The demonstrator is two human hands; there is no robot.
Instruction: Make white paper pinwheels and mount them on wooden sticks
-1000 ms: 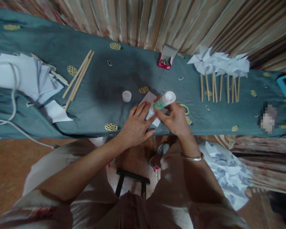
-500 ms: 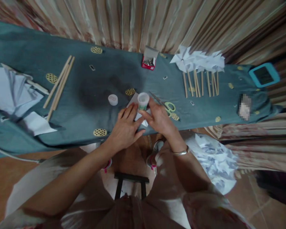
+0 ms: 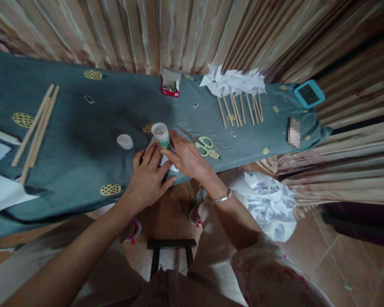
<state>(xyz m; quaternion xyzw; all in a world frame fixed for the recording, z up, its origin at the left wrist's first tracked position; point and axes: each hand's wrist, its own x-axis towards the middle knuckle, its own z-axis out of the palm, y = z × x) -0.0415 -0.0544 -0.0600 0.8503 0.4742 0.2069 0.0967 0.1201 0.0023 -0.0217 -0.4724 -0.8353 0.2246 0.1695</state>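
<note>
My right hand (image 3: 188,154) is closed around a glue stick (image 3: 161,135), white with a green label, one round end facing up. Its lower end is against a folded piece of white paper (image 3: 173,166), mostly covered by my hands. Flat on that paper lies my left hand (image 3: 149,175), fingers spread, thumb apart. A white cap (image 3: 125,141) rests on the cloth to the left of the glue stick. Just right of my right hand are scissors (image 3: 205,146) with light green handles, blades pointing away to the left.
Finished paper pinwheels (image 3: 233,83) on sticks lie at the back right. A red box (image 3: 171,87) of small metal pins stands open at the back. Wooden sticks (image 3: 40,128) and paper sheets (image 3: 6,189) are at left. A blue digital timer (image 3: 309,94) sits far right; a bag of pinwheels (image 3: 269,204) is below.
My view has turned to the right, so everything on the table appears further left. The glue stick leans a little more, showing more of its side. Both hands keep their places on the paper.
</note>
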